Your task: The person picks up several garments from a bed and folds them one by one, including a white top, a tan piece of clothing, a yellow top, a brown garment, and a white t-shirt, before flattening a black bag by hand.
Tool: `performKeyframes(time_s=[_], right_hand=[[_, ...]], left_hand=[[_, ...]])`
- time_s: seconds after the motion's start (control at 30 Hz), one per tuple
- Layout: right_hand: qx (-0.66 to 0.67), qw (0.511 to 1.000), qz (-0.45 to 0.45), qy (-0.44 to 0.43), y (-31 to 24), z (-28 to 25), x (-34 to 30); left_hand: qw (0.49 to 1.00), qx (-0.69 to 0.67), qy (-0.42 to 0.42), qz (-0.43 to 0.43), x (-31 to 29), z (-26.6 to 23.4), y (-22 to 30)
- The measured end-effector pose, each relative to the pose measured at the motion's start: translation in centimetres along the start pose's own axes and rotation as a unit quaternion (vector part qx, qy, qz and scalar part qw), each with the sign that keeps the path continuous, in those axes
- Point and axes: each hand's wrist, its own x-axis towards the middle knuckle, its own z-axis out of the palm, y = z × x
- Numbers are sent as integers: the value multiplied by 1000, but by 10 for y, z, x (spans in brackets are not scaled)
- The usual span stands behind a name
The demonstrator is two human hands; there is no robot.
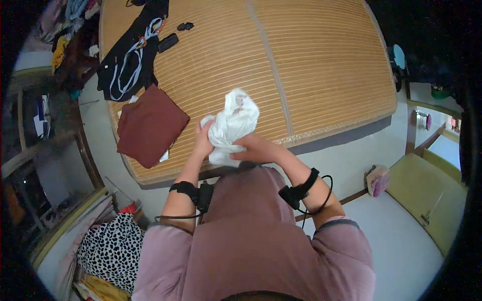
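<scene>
Left grip (204,139) holds the white bundle (233,118) at its left side, and right grip (254,149) holds it at its lower right; both are closed around the soft material, with some fingers hidden by the folds; the bundle is in front of the body, over the near edge of the mat (331,75), and I cannot tell if it touches the mat; to its left, well apart, lies the maroon cloth (150,128); behind this cloth the black garment (131,57) is spread, with one black case (168,43) beside it.
</scene>
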Motion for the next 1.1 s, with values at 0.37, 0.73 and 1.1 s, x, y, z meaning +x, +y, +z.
performKeyframes(time_s=[0.37,0.73,1.1], right_hand=[[-40,871,55,487,-5,-8,-90],[-115,807,-25,579,-121,13,-127],[153,946,16,286,-204,187,-87]], left_hand=[[940,-336,34,-54,-41,-147,73],[790,-606,-83,-32,-131,-251,126],[598,-779,-186,15,-200,-273,144]])
